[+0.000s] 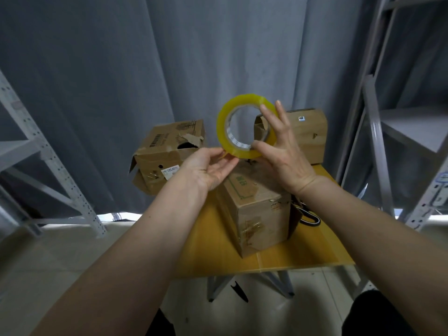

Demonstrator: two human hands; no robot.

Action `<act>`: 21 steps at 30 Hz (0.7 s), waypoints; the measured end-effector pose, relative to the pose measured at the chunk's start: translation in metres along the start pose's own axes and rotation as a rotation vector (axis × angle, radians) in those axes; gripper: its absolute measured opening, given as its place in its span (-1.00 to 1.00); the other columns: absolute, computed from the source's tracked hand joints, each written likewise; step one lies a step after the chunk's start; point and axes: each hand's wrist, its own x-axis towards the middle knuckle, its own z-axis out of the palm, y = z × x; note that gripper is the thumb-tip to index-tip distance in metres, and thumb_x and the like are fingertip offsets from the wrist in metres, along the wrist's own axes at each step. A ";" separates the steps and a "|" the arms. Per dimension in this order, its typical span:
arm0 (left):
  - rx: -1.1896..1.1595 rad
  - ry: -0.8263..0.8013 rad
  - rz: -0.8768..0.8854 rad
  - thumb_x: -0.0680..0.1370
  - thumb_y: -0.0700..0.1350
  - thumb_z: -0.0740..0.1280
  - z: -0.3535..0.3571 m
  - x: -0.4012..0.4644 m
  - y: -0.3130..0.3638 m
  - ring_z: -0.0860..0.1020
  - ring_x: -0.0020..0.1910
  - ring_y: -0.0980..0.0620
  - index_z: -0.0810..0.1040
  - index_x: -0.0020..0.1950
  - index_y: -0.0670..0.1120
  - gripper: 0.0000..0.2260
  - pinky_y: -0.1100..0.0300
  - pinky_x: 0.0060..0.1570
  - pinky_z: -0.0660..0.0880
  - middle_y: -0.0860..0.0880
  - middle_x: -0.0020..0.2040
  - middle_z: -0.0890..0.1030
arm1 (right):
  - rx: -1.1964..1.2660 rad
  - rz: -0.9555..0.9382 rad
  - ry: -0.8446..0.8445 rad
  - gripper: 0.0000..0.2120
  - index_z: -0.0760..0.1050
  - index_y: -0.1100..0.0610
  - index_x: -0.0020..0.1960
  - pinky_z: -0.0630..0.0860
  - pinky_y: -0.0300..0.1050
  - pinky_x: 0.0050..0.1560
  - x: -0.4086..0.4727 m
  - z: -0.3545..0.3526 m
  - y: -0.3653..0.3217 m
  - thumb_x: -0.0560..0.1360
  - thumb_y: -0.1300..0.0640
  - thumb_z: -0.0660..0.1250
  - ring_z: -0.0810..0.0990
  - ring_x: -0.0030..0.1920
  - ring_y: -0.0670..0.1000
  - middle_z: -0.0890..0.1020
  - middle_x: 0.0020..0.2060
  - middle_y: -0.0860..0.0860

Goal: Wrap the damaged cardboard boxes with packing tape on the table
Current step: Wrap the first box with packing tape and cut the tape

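The right hand (282,151) grips the yellow translucent packing tape roll (244,126) above the tabletop (303,248); the left hand (211,166) pinches at its edge. Likely step: freeing the tape end. Next, stick it to the worn brown cardboard box (257,209) mid-tabletop

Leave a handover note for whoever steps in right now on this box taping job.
Right hand holds the yellow tape roll up over the table, thumb under it and fingers across its far side.
Left hand pinches at the roll's lower edge, apparently picking at the tape end.
Near box sits mid-table and carries some tape patches; torn box is back left, third box back right. Scissors lie right of the near box.
Done: roll in hand. No strip is pulled yet.
Left: free the end, wrap each box, cut.
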 end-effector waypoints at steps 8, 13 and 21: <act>0.050 0.035 0.090 0.60 -0.43 0.09 0.012 0.007 0.003 0.52 0.27 -0.26 0.41 0.23 -0.32 -0.76 -0.04 0.19 0.50 -0.32 0.21 0.53 | 0.249 0.164 0.193 -0.43 0.27 0.12 0.40 0.16 0.05 0.51 0.022 -0.011 -0.019 0.48 0.12 0.42 0.13 0.49 0.28 0.14 0.45 0.28; 0.522 0.093 0.350 0.63 -0.37 0.14 0.025 0.010 0.003 0.66 -0.21 -0.08 0.42 -0.01 -0.19 -0.87 0.19 -0.38 0.62 -0.24 -0.08 0.59 | 0.750 0.965 0.192 -0.71 0.46 0.20 0.17 0.59 -0.12 0.01 0.049 -0.028 -0.019 0.47 0.21 0.41 0.60 0.04 0.09 0.59 -0.02 0.12; 0.349 0.145 0.258 0.64 -0.33 0.16 0.026 0.028 0.008 0.58 -0.24 0.00 0.44 0.20 -0.26 -0.84 0.15 -0.10 0.62 -0.12 -0.20 0.56 | 0.581 0.852 0.041 -0.83 0.40 0.30 0.02 0.43 -0.25 -0.25 0.041 -0.041 0.002 0.46 0.37 0.34 0.48 -0.16 0.05 0.49 -0.16 0.18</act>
